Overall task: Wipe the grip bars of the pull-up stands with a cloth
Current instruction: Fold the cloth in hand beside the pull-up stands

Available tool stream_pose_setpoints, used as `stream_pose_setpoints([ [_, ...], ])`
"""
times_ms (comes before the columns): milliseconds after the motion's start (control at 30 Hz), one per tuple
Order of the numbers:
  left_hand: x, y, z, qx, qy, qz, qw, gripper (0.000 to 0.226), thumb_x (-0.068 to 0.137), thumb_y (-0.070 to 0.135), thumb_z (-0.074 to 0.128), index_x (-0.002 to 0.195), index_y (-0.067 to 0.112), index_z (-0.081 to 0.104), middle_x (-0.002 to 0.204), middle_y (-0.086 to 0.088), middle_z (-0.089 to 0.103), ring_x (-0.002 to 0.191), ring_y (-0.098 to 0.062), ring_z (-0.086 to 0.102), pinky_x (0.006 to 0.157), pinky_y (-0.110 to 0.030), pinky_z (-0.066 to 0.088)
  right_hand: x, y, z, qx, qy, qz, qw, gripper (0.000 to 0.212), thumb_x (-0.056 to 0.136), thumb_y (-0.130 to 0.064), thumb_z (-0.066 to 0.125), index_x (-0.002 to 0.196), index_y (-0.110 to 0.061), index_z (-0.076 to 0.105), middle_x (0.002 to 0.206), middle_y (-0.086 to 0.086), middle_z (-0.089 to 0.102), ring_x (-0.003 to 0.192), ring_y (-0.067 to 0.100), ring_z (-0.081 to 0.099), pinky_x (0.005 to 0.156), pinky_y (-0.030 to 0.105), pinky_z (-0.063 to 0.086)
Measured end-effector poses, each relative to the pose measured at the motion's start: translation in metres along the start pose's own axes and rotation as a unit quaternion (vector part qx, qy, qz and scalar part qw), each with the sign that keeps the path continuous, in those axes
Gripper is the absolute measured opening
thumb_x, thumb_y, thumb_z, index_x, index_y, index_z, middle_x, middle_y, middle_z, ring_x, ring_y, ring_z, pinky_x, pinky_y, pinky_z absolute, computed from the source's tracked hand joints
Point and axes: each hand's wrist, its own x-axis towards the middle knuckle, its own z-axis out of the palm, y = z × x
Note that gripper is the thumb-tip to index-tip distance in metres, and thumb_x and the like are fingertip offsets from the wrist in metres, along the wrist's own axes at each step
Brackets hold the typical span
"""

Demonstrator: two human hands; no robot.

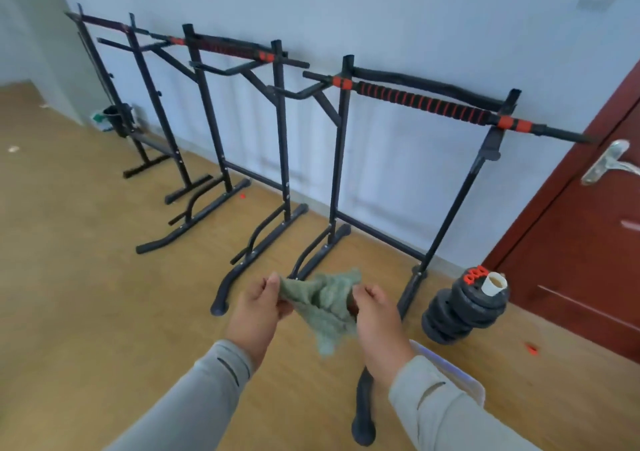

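- Ok so I've got the green cloth point(323, 307) stretched between both hands, out in front of me, low over the wood floor point(86, 277).
- Left hand point(258, 307): fingers curled in, thumb pressed on top, pinching the cloth's left edge.
- Right hand point(375, 315): fingers folded round the right side of the cloth, clamped tight. Can't see the fingertips, they're buried in the fabric.
- The cloth bunches in the middle and a corner hangs down between my wrists.
- Not touching any stand. The nearest grip bar point(426, 104), black foam with orange rings, sits up ahead to the right, well apart from the cloth.
- Two more pull-up stands point(221, 111) line the wall to the left.
- Stack of weight plates point(460, 312) by the red door point(588, 225).
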Motion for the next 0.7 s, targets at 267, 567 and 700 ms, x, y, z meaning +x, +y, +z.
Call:
stream_pose_setpoints([
  [267,0.063,0.031,-0.106,0.154,0.064,0.039,0.985,0.019,0.102,0.04,0.047,0.106,0.023,0.054,0.089,-0.004,0.065,0.083,-0.028,0.065,0.072,-0.04,0.056,0.01,-0.034,0.095,-0.001,-0.055,0.063,0.997,0.037,0.089,-0.053,0.067,0.119,-0.033,0.058,0.113,0.002,0.066,0.098,0.025,0.07,0.088,0.049,0.06],
  [567,0.124,0.081,-0.145,0.428,-0.178,0.109,0.879,0.013,0.096,0.02,0.061,0.1,0.028,0.07,0.091,0.004,0.069,0.067,-0.008,0.058,0.056,-0.02,0.052,0.046,-0.095,0.121,-0.245,-0.053,-0.094,0.963,0.039,0.102,-0.013,0.044,0.089,-0.038,0.072,0.111,-0.012,0.069,0.103,0.008,0.063,0.093,0.032,0.054],
  [700,0.168,0.101,-0.129,0.471,-0.16,0.194,0.846,0.032,0.102,0.032,0.049,0.083,0.013,0.066,0.077,-0.013,0.067,0.06,-0.016,0.053,0.061,-0.036,0.05,0.069,-0.111,0.115,-0.193,-0.09,-0.065,0.975,0.014,0.096,-0.021,0.063,0.095,-0.032,0.072,0.103,-0.008,0.073,0.094,0.011,0.069,0.082,0.032,0.058],
])
